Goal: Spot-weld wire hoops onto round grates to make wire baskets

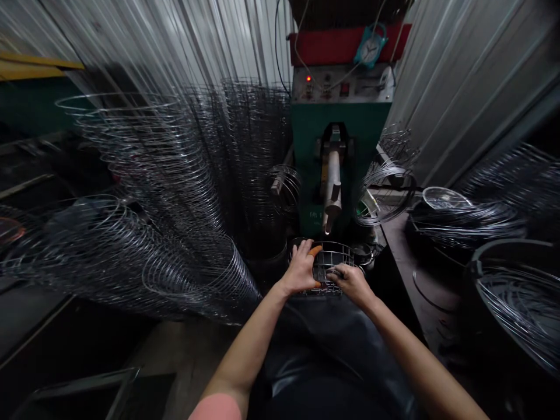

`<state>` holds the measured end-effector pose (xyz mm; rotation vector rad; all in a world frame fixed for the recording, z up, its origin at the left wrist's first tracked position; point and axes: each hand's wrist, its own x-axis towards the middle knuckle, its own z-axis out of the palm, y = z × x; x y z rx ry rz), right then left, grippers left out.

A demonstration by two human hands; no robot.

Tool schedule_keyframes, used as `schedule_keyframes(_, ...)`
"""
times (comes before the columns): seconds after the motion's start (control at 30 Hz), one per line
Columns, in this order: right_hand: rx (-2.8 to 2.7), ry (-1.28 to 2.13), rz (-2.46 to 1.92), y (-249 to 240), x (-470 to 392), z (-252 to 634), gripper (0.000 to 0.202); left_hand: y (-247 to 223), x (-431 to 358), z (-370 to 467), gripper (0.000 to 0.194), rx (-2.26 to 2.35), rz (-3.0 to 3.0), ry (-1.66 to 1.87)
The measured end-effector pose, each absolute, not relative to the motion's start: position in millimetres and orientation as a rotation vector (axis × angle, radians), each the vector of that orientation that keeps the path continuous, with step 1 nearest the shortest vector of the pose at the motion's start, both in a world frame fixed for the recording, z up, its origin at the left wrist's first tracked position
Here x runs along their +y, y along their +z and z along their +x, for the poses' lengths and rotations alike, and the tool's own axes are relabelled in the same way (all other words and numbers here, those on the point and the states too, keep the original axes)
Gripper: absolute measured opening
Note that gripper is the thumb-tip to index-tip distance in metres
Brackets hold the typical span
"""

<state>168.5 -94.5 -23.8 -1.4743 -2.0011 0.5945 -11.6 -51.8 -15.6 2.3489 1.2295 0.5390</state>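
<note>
A round wire basket [336, 249] with a grid of thin metal rods is close in front of me, under the tip of a green welding machine [301, 192]. My left hand [301, 272] grips the basket's left side, fingers over the rim and thumb low. Orange covers sit on two of its digits. At the basket's near right side, my right hand [354, 284] is closed, fingertips pinched together. Something small and dark shows at those fingertips, too unclear to name. The machine's electrode arm [333, 181] points down just beyond the basket, its tip bright.
Tall stacks of wire rings [149, 146] crowd the left side, with a leaning stack [196, 268] nearer. Wire coils [385, 192] hang beside the machine. On the right are a wire bundle [472, 224] and a black tub [485, 254] holding wire rings. A blue clock [371, 48] hangs above.
</note>
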Motion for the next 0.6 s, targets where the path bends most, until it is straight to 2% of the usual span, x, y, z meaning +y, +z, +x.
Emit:
schedule_keyframes(0.17, -2.100, 0.720, -1.289, -17.0, -96.7, 176.8, 0.018, -15.2, -46.7, -12.9, 0.099, 1.205, 2.316, 0.568)
schedule_keyframes(0.27, -2.144, 0.666, -1.277, -15.9, -93.9, 178.8, 0.023, -16.0, -41.4, -13.4, 0.099, 1.200, 2.292, 0.590)
schedule_keyframes(0.43, -2.189, 0.541, -1.246, -22.4, -84.7, 177.7, 0.013, -16.7, -30.4, -12.5, 0.100, 1.188, 2.257, 0.563)
schedule_keyframes(0.6, -2.277, 0.474, -1.261, -25.6, -79.7, 177.9, 0.026, -17.0, -22.4, -12.5, 0.102, 1.193, 2.249, 0.526)
